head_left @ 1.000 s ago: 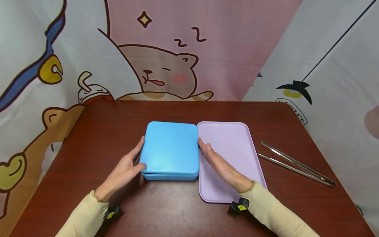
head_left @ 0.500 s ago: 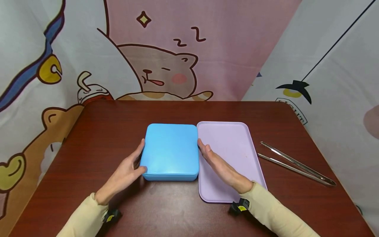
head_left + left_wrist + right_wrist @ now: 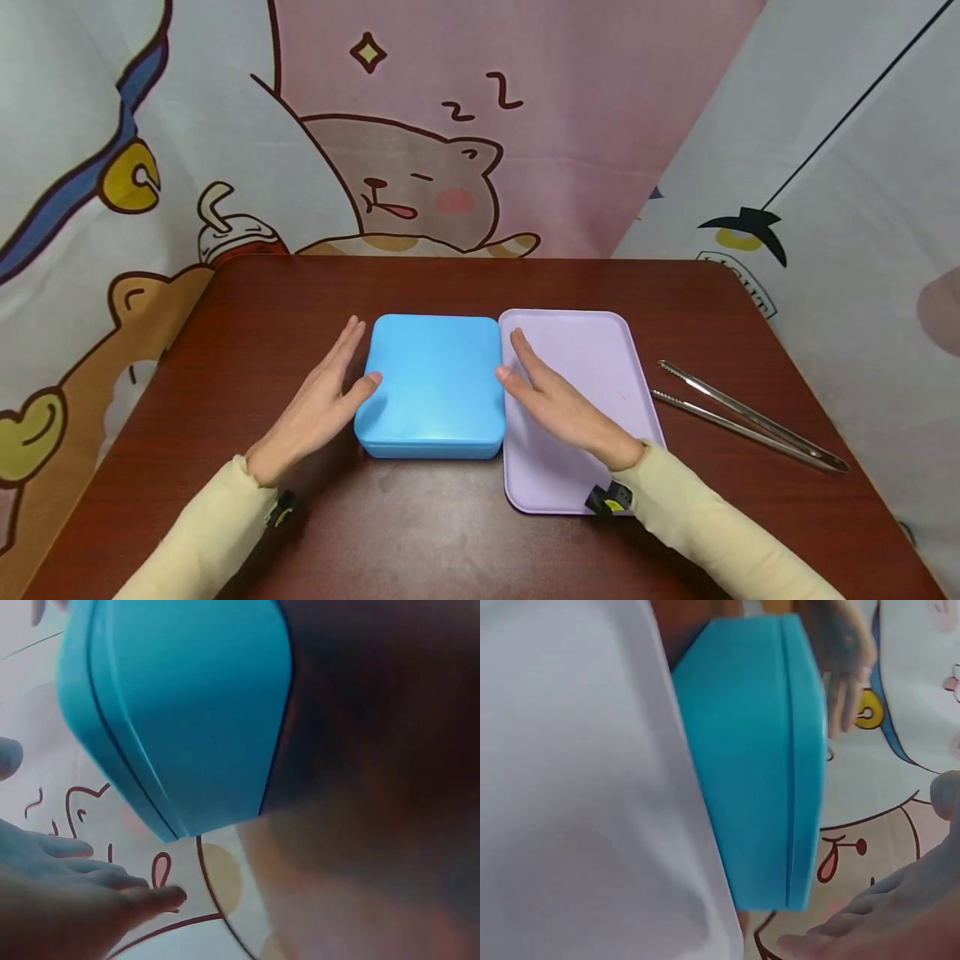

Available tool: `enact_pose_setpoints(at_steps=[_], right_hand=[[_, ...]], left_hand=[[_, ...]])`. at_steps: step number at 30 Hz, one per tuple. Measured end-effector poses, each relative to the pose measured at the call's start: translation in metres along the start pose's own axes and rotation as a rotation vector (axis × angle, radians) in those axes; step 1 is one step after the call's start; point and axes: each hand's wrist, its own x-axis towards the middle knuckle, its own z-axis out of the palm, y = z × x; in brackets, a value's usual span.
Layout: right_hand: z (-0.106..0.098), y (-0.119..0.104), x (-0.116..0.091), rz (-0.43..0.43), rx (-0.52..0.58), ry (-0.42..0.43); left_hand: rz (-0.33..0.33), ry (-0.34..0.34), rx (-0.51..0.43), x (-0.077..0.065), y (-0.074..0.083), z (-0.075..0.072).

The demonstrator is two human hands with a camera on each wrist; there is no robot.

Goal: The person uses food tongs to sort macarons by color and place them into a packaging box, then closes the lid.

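Note:
A light-blue lidded box (image 3: 435,379) sits on the table with its lid flat on top; the seam looks even in the left wrist view, where the box (image 3: 187,712) fills the upper part. At its left side my left hand (image 3: 309,410) is spread, fingers straight, thumb over the edge of the lid. My right hand (image 3: 566,408) hovers above the lilac tray (image 3: 592,358), its thumb tip by the box's right edge. Neither hand grips anything. In the right wrist view, a gap separates the right hand (image 3: 900,904) from the box (image 3: 750,750).
The tray lies against or very close to the right side of the box. Metal tongs (image 3: 757,421) lie spread at the right of the brown table (image 3: 420,533). Behind the table hangs a cartoon-print cloth (image 3: 585,108).
The slit along the front under the lid has closed. Both hands have since come up from the box's sides, and their fingers have straightened away from it.

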Motion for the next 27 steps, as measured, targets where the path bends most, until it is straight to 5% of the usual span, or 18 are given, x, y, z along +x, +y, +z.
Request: enact_pose_setpoints(at_steps=[9, 18, 27], right_hand=[[0.008, 0.004, 0.034, -0.099, -0.405, 0.030], [0.026, 0.005, 0.037, -0.067, -0.634, 0.013], [0.034, 0.009, 0.033, -0.077, -0.704, 0.033]], left_hand=[[0.062, -0.019, 0.360, 0.036, -0.007, 0.011], [0.020, -0.105, 0.421, 0.039, -0.007, 0.029], [0.018, -0.140, 0.463, 0.037, -0.007, 0.034]])
